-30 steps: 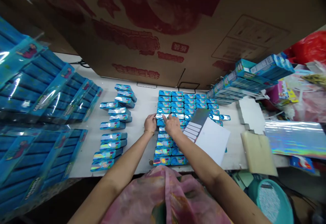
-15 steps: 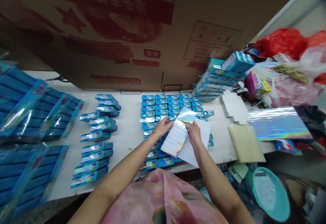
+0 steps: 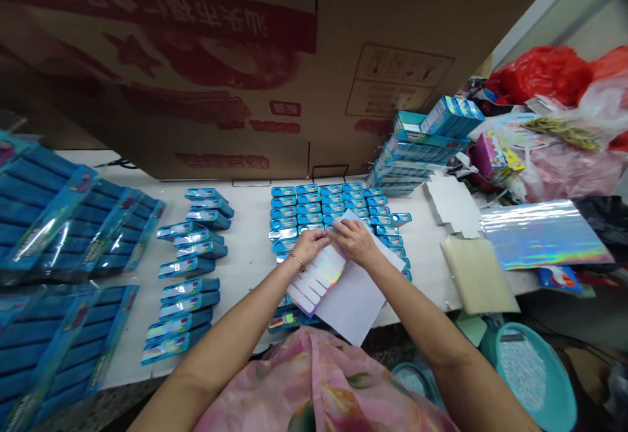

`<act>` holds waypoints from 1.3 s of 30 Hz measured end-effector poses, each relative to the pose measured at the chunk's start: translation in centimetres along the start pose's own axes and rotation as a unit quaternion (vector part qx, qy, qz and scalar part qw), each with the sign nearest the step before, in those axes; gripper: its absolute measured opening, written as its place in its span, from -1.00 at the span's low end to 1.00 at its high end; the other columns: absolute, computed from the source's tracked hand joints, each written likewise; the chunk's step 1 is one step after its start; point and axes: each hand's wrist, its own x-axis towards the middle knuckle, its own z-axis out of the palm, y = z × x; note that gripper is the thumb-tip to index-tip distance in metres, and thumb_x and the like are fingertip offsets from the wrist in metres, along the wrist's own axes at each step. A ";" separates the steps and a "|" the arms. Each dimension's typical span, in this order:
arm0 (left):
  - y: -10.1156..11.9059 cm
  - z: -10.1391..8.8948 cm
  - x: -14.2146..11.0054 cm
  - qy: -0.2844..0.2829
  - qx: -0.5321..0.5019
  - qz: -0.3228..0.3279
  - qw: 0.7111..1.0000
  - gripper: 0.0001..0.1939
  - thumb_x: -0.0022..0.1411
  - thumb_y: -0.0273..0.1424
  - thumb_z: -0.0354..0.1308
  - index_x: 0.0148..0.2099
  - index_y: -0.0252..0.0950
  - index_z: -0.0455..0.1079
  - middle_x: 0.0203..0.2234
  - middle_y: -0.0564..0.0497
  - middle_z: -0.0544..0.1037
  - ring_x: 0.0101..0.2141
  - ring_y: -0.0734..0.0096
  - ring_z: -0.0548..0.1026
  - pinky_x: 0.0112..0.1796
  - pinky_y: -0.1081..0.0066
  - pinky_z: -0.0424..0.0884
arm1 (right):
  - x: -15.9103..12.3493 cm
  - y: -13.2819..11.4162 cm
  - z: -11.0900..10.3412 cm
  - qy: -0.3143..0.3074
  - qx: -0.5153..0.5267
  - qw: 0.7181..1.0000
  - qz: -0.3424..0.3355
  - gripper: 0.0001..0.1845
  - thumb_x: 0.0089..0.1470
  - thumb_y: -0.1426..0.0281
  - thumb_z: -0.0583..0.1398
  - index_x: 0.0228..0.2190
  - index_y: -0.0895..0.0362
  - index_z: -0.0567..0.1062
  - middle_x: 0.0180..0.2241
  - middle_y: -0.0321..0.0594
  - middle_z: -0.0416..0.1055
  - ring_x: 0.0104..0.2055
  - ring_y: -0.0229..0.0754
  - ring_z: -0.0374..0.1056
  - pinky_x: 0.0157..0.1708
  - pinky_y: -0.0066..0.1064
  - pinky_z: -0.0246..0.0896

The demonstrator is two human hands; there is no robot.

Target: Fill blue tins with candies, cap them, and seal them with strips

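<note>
My left hand (image 3: 310, 244) and my right hand (image 3: 354, 239) meet at the far end of a holographic sticker sheet (image 3: 318, 275) with white label strips, fingers pinched on its top edge. The sheet lies on a white backing paper (image 3: 354, 300). Both rest over a block of small blue tins (image 3: 324, 203) laid in rows on the white table (image 3: 245, 262). A thin bracelet shows on my left wrist.
A large cardboard box (image 3: 245, 59) stands behind the table. Blue packs (image 3: 59, 222) are stacked on the left, loose blue tins (image 3: 193, 255) in a column, blue boxes (image 3: 422, 144) at back right. A holographic sheet (image 3: 540, 232), beige pad (image 3: 478, 275), teal tub (image 3: 534, 373) and plastic bags lie right.
My hands left the tins, picked up the sticker sheet and brought it down over the rows; both now pinch its far edge. The view swung right.
</note>
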 end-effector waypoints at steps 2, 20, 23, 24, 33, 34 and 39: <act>-0.4 -0.7 -0.3 -0.015 -0.051 -0.030 0.998 -0.77 -0.09 -0.28 0.14 -0.43 -0.36 0.45 -0.60 0.07 0.46 -0.53 0.47 0.36 -0.45 0.46 0.26 | 0.1 0.1 0.6 -0.013 0.012 0.999 -0.044 -0.63 0.13 0.47 -0.06 -0.03 0.06 0.28 0.02 -0.16 0.21 -0.05 -0.13 0.10 -0.13 -0.26 0.01; -2.2 -2.3 -0.7 -0.014 -0.309 -0.141 0.941 -0.45 -0.30 -0.48 0.29 -0.15 -0.34 0.29 -0.48 0.05 0.49 -0.51 0.49 0.44 -0.38 0.40 0.33 | 0.3 -0.2 3.5 0.001 0.092 0.992 -0.081 -0.70 0.13 0.48 -0.06 -0.14 0.18 0.36 -0.07 -0.08 0.30 -0.05 -0.18 0.15 -0.14 -0.30 0.10; -3.0 -2.3 -0.2 -0.001 -0.243 -0.130 0.961 -0.52 -0.25 -0.51 0.23 -0.16 -0.34 0.32 -0.49 0.05 0.48 -0.52 0.51 0.42 -0.41 0.43 0.32 | -0.2 -0.5 2.9 0.011 0.098 0.993 -0.070 -0.75 0.11 0.48 -0.04 -0.23 0.17 0.39 -0.09 -0.07 0.31 -0.08 -0.18 0.18 -0.17 -0.31 0.12; -3.3 -2.2 0.1 0.011 -0.197 -0.119 0.973 -0.56 -0.23 -0.53 0.20 -0.17 -0.34 0.34 -0.50 0.06 0.47 -0.52 0.51 0.42 -0.42 0.44 0.32 | 0.0 -0.9 2.1 0.011 0.100 0.994 -0.053 -0.77 0.11 0.47 -0.03 -0.27 0.17 0.40 -0.11 -0.08 0.32 -0.11 -0.18 0.20 -0.18 -0.31 0.13; -4.3 -3.3 0.0 0.178 -0.051 -0.032 0.982 -0.75 -0.12 -0.47 0.13 -0.28 -0.26 0.40 -0.38 0.01 0.51 -0.29 0.36 0.43 -0.21 0.34 0.31 | 6.7 -3.4 -4.1 0.004 0.308 0.921 0.238 -0.85 -0.05 0.44 0.05 -0.52 0.13 0.41 -0.46 -0.27 0.37 -0.44 -0.29 0.27 -0.43 -0.49 0.13; -4.1 -3.7 -0.6 0.207 -0.106 -0.037 0.972 -0.74 -0.08 -0.39 0.12 -0.25 -0.28 0.39 -0.35 0.00 0.51 -0.30 0.36 0.43 -0.23 0.34 0.32 | 7.6 -3.4 -3.3 -0.006 0.350 0.895 0.275 -0.86 -0.09 0.44 0.06 -0.55 0.14 0.41 -0.51 -0.30 0.36 -0.47 -0.30 0.27 -0.47 -0.50 0.12; -3.2 -6.6 -2.8 0.272 -0.323 -0.082 0.903 -0.55 -0.02 -0.13 0.07 -0.19 -0.38 0.35 -0.34 -0.08 0.49 -0.38 0.43 0.46 -0.33 0.39 0.35 | 10.7 -4.1 1.6 -0.045 0.560 0.721 0.406 -0.89 -0.20 0.40 0.09 -0.62 0.18 0.38 -0.70 -0.39 0.25 -0.68 -0.36 0.17 -0.68 -0.55 0.01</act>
